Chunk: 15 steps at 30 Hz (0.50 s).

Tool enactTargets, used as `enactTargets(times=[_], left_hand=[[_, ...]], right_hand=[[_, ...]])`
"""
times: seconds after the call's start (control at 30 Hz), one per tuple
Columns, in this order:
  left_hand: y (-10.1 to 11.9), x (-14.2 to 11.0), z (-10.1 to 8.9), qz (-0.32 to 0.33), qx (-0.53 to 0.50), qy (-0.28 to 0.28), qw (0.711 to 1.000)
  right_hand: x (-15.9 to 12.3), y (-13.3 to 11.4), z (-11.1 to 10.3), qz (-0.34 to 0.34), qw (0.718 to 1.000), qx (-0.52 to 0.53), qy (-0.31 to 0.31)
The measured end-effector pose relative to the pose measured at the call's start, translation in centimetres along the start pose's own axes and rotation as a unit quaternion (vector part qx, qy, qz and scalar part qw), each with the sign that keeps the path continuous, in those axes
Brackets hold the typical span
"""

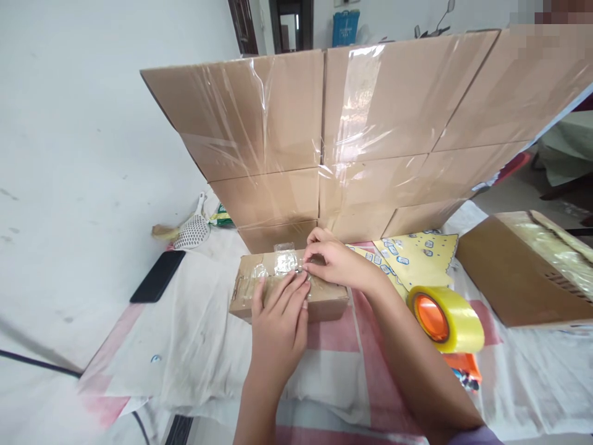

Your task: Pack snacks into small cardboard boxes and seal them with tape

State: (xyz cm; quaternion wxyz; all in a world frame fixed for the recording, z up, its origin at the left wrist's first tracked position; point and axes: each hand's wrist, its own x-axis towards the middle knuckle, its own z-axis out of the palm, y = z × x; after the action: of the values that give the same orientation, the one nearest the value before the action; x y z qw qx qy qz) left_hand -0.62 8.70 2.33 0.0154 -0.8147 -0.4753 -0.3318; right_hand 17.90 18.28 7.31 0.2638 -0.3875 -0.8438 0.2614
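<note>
I watch from far away through the head camera, and the small box (324, 300) lies on the cloth (199, 346), in front of the tall cardboard (278, 136). Its top is closed, so I cannot see what it contains; clear tape (285, 261) is stuck on this top. The big box (514, 272), well to the right of the small box, has tape on its upper side, and its inside is hidden from me. Far behind the small box is a blue basket (345, 28), whose content I cannot tell.

My left hand (280, 327) comes from the near side, back upward, with its fingers spread out and laid on the small box. My right hand (331, 259) reaches in from the right with bent fingers; its thumb and index finger are close together at the top of the small box. If they pinch the tape or only press it, I cannot tell.

The small box has its long axis running from left to right, one long side toward me. To its right is a yellow tape roll (467, 324); to its left, a black phone (158, 276).
</note>
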Motion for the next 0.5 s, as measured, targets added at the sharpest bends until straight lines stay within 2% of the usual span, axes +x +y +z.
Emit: enactTargets(times=[0.27,0.43,0.5], left_hand=[[0.3,-0.5,0.2,0.003,-0.023,0.018,1.000],[0.6,-0.8,0.3,-0.001,-0.031,0.033,0.999],[0.8,-0.8,0.4,-0.002,-0.028,0.047,0.998]], right_hand=[[-0.1,0.6,0.7,0.005,1.000,0.000,0.016],[0.0,1.4,1.0,0.089,0.993,-0.012,0.071],[0.0,1.4,1.1,0.118,0.990,-0.012,0.071]])
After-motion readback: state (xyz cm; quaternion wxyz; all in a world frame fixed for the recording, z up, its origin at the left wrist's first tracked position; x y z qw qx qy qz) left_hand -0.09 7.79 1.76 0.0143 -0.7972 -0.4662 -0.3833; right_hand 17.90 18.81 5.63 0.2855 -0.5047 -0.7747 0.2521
